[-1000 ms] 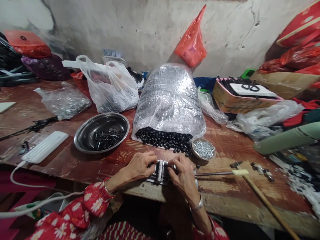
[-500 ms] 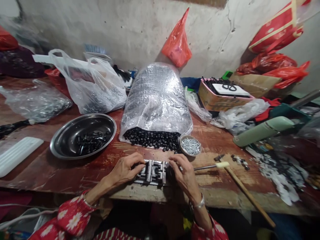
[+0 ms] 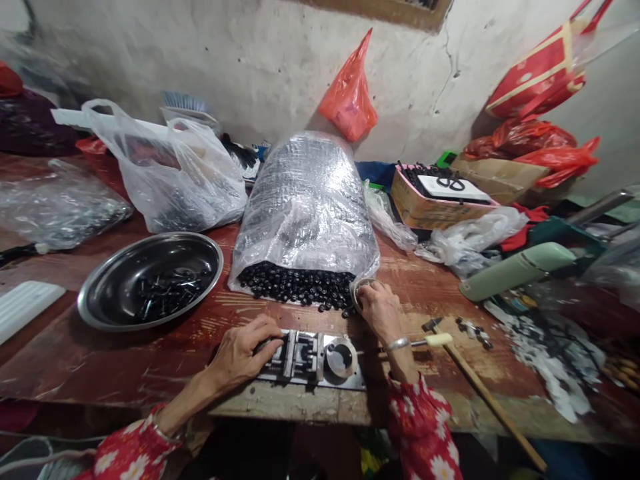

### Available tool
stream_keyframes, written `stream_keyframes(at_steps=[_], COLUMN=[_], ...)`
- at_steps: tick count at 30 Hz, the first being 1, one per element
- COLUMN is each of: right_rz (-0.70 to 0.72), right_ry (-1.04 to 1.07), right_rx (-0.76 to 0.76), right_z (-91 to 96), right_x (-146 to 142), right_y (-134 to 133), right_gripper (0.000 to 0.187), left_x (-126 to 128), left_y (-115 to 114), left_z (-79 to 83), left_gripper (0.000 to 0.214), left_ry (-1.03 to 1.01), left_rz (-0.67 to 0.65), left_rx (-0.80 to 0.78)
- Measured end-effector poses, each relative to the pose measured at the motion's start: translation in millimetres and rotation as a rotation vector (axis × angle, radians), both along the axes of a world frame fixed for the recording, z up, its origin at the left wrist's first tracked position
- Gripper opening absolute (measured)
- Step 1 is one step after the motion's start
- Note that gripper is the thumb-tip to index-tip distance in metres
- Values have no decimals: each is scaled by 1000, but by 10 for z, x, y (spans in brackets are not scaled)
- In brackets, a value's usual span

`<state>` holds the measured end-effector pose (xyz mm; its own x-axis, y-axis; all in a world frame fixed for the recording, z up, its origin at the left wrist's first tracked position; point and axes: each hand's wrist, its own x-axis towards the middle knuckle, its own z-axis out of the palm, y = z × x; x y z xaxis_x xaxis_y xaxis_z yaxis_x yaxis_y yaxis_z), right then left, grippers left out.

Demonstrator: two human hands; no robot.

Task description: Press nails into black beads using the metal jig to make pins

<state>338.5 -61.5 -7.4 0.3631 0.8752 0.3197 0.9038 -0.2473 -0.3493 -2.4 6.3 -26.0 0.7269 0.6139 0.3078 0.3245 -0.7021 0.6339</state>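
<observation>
Left hand (image 3: 246, 348) on metal jig (image 3: 319, 360); right hand (image 3: 384, 310) in bowl (image 3: 356, 297); what fingers (image 3: 266, 325) hold unclear

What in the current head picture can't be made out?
All in the head view:
- Small bowl: the right hand covers most of its inside; whether the fingertips pinch anything is hidden.
- Metal jig: the left hand hides part of its left end.
- White plastic bar: cut off by the left edge.
- Steel basin: the parts inside are too small and jumbled to count.
</observation>
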Motion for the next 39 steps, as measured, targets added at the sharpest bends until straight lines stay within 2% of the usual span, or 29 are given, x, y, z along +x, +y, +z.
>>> stream_keyframes(at_steps=[6,13,17,20,25,28,32,34,39], right_rz=[4,-52,19,102,231,311,347,355,387], right_ry=[113,413,618,776,1051,1046,1001,910,497], right_rx=[88,272,254,210,135,128,116,118,211], right_z=[9,73,181,278,368,367,320,276,134], right_x=[12,43,-253,-593,-1097,-1268,-1316,-1293,-1275], right_y=[-34,-169,-321,-422,-480,-481,-475,-464,-408], right_gripper=[14,21,27,26,22,22,22,21,9], left_x=[7,13,8,61,329,444,384,293,113], left_y=[-15,-20,-36,-89,-237,-295,-286,-261,-272], left_z=[-22,-70,-68,60,313,331,269,248,227], left_gripper=[20,18,15,17,23,12,14,17,27], left_ry=[-22,-81,-235,-290,-262,-281,-304,-280,-102], left_rz=[26,33,106,142,29,-24,-14,-31,-29], left_rx=[21,23,90,137,-11,-83,-84,-16,239])
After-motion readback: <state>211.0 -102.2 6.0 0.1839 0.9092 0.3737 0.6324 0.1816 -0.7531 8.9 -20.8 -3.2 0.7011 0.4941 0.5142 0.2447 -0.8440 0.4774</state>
